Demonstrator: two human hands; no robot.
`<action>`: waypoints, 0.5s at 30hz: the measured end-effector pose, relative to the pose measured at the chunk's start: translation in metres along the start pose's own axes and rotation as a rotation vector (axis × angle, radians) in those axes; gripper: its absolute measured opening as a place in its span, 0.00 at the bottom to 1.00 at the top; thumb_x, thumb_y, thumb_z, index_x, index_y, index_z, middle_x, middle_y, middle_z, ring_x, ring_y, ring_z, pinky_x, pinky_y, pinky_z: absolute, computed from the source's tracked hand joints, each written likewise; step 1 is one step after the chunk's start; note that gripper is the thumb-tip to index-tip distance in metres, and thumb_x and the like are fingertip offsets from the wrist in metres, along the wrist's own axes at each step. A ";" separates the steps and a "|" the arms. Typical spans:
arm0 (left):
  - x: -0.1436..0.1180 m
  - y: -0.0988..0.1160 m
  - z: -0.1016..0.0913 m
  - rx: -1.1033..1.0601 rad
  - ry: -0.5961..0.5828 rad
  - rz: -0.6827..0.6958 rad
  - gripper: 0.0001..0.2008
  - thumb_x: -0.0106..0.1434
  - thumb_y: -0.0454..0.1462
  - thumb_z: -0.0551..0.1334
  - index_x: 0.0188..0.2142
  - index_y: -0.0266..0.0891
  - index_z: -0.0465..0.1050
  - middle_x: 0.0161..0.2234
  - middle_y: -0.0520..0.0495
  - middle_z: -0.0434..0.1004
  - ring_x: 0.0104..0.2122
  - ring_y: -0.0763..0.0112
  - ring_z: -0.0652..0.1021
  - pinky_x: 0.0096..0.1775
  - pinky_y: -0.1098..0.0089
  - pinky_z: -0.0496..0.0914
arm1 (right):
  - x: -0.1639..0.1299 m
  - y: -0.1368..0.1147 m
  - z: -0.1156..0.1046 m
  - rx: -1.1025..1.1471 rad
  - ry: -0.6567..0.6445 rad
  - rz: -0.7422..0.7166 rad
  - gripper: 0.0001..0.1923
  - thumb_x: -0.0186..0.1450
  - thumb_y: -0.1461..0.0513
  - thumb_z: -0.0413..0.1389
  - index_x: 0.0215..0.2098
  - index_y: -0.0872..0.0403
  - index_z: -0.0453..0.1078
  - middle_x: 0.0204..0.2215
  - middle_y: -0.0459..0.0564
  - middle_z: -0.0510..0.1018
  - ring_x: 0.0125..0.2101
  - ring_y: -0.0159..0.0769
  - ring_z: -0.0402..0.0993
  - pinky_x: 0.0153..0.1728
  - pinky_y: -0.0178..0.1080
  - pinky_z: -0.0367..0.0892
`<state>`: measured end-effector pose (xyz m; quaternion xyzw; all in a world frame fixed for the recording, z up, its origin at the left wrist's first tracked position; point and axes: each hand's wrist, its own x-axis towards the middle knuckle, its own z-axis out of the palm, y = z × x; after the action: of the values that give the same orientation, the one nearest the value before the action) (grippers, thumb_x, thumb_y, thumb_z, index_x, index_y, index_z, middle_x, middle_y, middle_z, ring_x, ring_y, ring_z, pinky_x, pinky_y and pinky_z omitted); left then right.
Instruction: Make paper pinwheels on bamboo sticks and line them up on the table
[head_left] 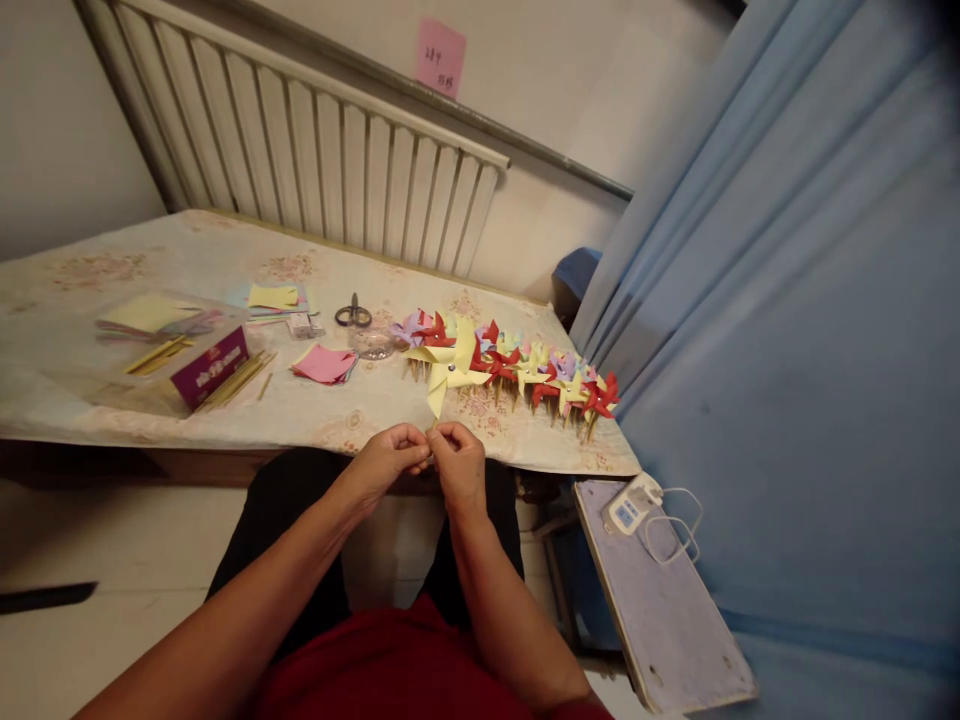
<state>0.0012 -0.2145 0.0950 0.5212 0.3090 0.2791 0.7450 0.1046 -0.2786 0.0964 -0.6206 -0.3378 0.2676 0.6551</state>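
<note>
Currently both hands, left and right, pinch the yellow pinwheel stick; overtwisting could snap it, 12 o'clock blades tearing.

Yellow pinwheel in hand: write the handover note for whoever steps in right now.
Left hand and right hand: both pinch the stick end of the yellow pinwheel, held at the near table edge.
Finished pinwheels: a row of red, yellow and purple ones lies along the table's right side.
Supplies: pink paper squares, scissors, sticks beside the purple box.
Done: many pinwheels made.
Left: apparently finishing the one in hand; paper and sticks remain unused.
</note>
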 end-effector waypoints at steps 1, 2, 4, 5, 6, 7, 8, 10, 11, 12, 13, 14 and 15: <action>-0.001 -0.001 -0.001 0.007 0.006 0.003 0.13 0.45 0.40 0.71 0.26 0.37 0.69 0.22 0.55 0.71 0.23 0.77 0.69 0.30 0.73 0.62 | -0.001 -0.001 -0.001 0.000 -0.008 0.007 0.09 0.57 0.56 0.58 0.26 0.54 0.69 0.19 0.39 0.68 0.21 0.28 0.62 0.23 0.31 0.59; -0.001 -0.001 -0.002 0.013 0.009 0.003 0.13 0.45 0.40 0.71 0.26 0.37 0.70 0.23 0.54 0.71 0.24 0.77 0.69 0.30 0.73 0.61 | -0.002 -0.001 -0.001 0.004 -0.019 0.019 0.09 0.57 0.56 0.57 0.26 0.53 0.69 0.19 0.39 0.68 0.20 0.28 0.62 0.22 0.31 0.59; -0.002 0.000 -0.004 0.021 0.016 0.005 0.14 0.45 0.40 0.71 0.27 0.36 0.70 0.23 0.54 0.72 0.24 0.76 0.69 0.31 0.73 0.61 | -0.004 -0.002 -0.002 0.010 -0.038 0.044 0.09 0.57 0.56 0.57 0.26 0.53 0.69 0.17 0.38 0.68 0.19 0.28 0.61 0.22 0.31 0.58; -0.002 0.001 -0.005 0.022 0.028 0.014 0.14 0.45 0.41 0.71 0.27 0.36 0.71 0.23 0.54 0.72 0.25 0.76 0.69 0.31 0.73 0.62 | -0.005 -0.002 -0.002 0.007 -0.046 0.055 0.09 0.57 0.56 0.57 0.26 0.53 0.69 0.17 0.38 0.67 0.18 0.28 0.61 0.21 0.31 0.58; -0.002 0.002 -0.006 0.020 0.045 0.030 0.14 0.44 0.41 0.71 0.28 0.36 0.72 0.24 0.53 0.72 0.25 0.76 0.69 0.32 0.72 0.62 | -0.006 -0.002 -0.003 -0.001 -0.050 0.063 0.09 0.57 0.56 0.57 0.27 0.53 0.69 0.16 0.38 0.67 0.18 0.28 0.61 0.21 0.31 0.57; -0.002 0.004 -0.006 0.017 0.065 0.053 0.15 0.44 0.41 0.71 0.29 0.36 0.72 0.25 0.53 0.72 0.26 0.75 0.70 0.32 0.72 0.62 | -0.007 -0.002 -0.002 -0.012 -0.054 0.067 0.09 0.57 0.56 0.57 0.27 0.53 0.69 0.16 0.38 0.67 0.17 0.28 0.61 0.21 0.31 0.57; -0.002 0.005 -0.007 0.013 0.083 0.079 0.15 0.45 0.41 0.71 0.30 0.36 0.72 0.25 0.53 0.72 0.27 0.75 0.70 0.33 0.72 0.63 | -0.008 -0.001 -0.002 -0.024 -0.056 0.067 0.09 0.57 0.55 0.58 0.27 0.53 0.69 0.16 0.38 0.67 0.17 0.27 0.61 0.21 0.31 0.57; -0.001 0.009 -0.007 0.010 0.098 0.126 0.14 0.46 0.42 0.70 0.30 0.36 0.73 0.27 0.52 0.73 0.28 0.74 0.70 0.34 0.72 0.63 | -0.009 0.001 -0.001 -0.036 -0.070 0.063 0.10 0.57 0.55 0.58 0.26 0.53 0.69 0.16 0.38 0.68 0.17 0.28 0.61 0.20 0.32 0.57; 0.000 0.010 -0.006 0.010 0.095 0.142 0.14 0.47 0.42 0.70 0.31 0.36 0.73 0.27 0.52 0.73 0.28 0.74 0.70 0.34 0.71 0.63 | -0.009 0.002 0.000 -0.036 -0.082 0.060 0.10 0.57 0.54 0.57 0.26 0.53 0.69 0.16 0.38 0.68 0.17 0.28 0.62 0.20 0.32 0.57; 0.000 0.011 -0.006 0.010 0.090 0.155 0.14 0.48 0.42 0.69 0.30 0.37 0.72 0.27 0.53 0.72 0.28 0.74 0.70 0.34 0.72 0.63 | -0.009 0.003 0.001 -0.032 -0.094 0.059 0.11 0.57 0.54 0.57 0.26 0.53 0.69 0.16 0.38 0.68 0.17 0.27 0.62 0.20 0.32 0.57; 0.001 0.012 -0.005 0.011 0.087 0.165 0.13 0.49 0.42 0.69 0.30 0.37 0.72 0.26 0.53 0.71 0.27 0.74 0.70 0.33 0.72 0.63 | -0.009 0.004 0.002 -0.027 -0.106 0.060 0.11 0.57 0.54 0.57 0.26 0.53 0.69 0.16 0.38 0.68 0.17 0.27 0.62 0.20 0.32 0.57; 0.001 0.013 -0.005 0.011 0.086 0.174 0.13 0.50 0.42 0.69 0.29 0.37 0.71 0.25 0.54 0.70 0.27 0.75 0.69 0.33 0.72 0.62 | -0.009 0.005 0.003 -0.020 -0.115 0.059 0.11 0.57 0.54 0.57 0.26 0.53 0.69 0.16 0.39 0.68 0.17 0.27 0.62 0.20 0.32 0.57; 0.001 0.014 -0.005 0.011 0.085 0.184 0.13 0.50 0.43 0.69 0.28 0.37 0.69 0.24 0.55 0.69 0.26 0.75 0.68 0.32 0.73 0.62 | -0.009 0.006 0.004 -0.015 -0.122 0.057 0.11 0.57 0.54 0.57 0.26 0.53 0.69 0.17 0.39 0.68 0.17 0.27 0.62 0.21 0.32 0.58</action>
<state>-0.0026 -0.2067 0.1064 0.5392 0.2929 0.3664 0.6995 0.0959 -0.2828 0.0899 -0.6175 -0.3612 0.3211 0.6206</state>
